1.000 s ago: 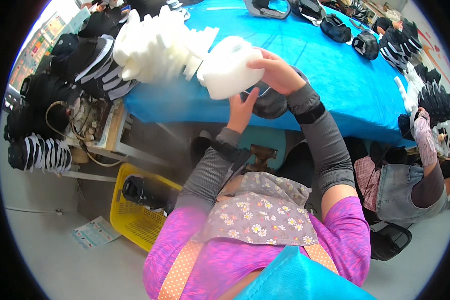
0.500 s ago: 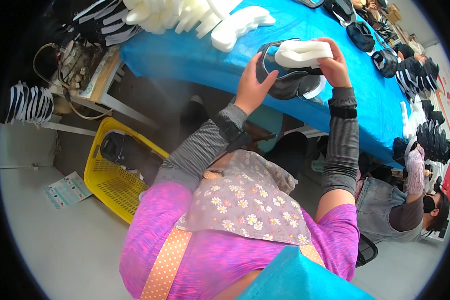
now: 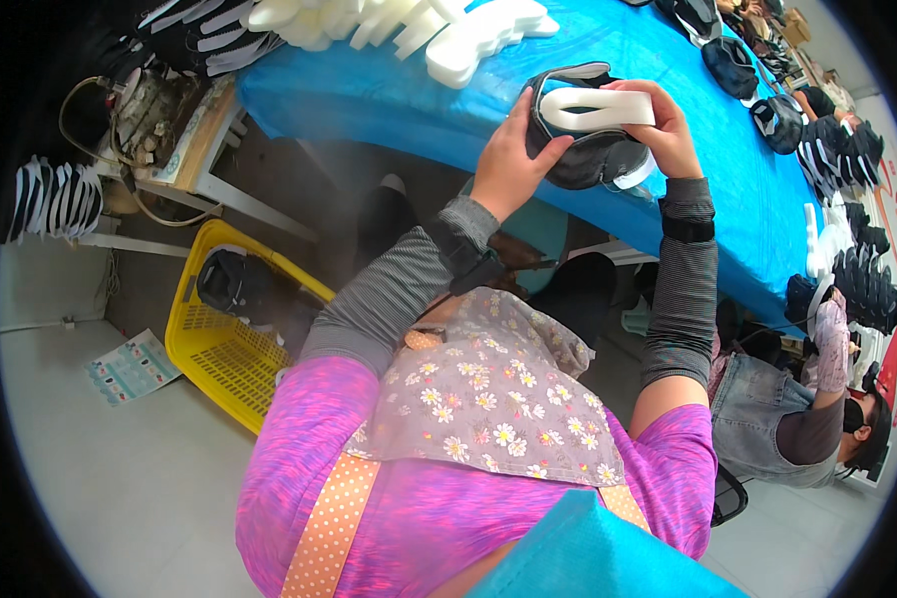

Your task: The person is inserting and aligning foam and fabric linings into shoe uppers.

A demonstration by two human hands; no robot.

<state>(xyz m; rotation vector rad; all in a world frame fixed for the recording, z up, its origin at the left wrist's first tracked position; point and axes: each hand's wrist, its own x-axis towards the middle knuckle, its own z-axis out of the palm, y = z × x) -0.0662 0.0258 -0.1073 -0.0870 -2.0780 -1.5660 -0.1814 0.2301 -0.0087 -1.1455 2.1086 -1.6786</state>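
Over the near edge of the blue-covered table, my left hand (image 3: pixel 510 164) grips the left side of a black shoe upper (image 3: pixel 580 171); its thumb lies near the opening and its fingers are partly hidden. My right hand (image 3: pixel 671 132) is closed on the right end of a folded white foam insert (image 3: pixel 568 100). The insert's looped end lies within the opening of the upper. A pale strip (image 3: pixel 636 171) shows at the upper's lower right edge.
More white foam pieces (image 3: pixel 488 42) lie at the table's far left. Black shoe uppers (image 3: pixel 730 68) line the blue table (image 3: pixel 713 214) on the right. A yellow basket (image 3: pixel 209 384) holding a black upper (image 3: pixel 227 281) stands on the floor. A co-worker (image 3: pixel 787 409) sits at right.
The foam insert has moved slightly left and down, deeper into the upper's opening. The upper has tilted a little, and my right fingers now pinch the insert's end.
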